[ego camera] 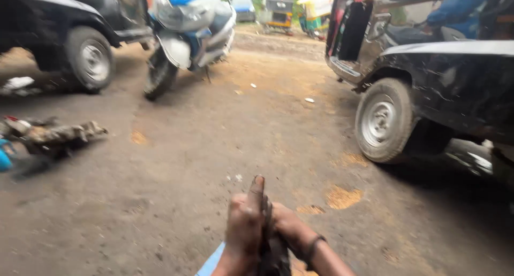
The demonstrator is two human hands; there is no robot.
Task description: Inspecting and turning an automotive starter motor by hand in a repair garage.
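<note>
Lower centre of the frame: the left hand [245, 228] and right hand [286, 230] are pressing together around a dark, greasy, irregular part [272, 249], both clasping it; its make is too blurred to tell. Judged risk: the oily surface is inviting a slip onto the packed dirt ground [176, 169].

Left edge: a grimy metal assembly [53, 132] is lying on the ground. Upper left: a blue-and-white scooter [190, 24], glossy plastic, is standing. Right: a black three-wheeler [444, 88], rubber tyre, steel rim, is standing near.
</note>
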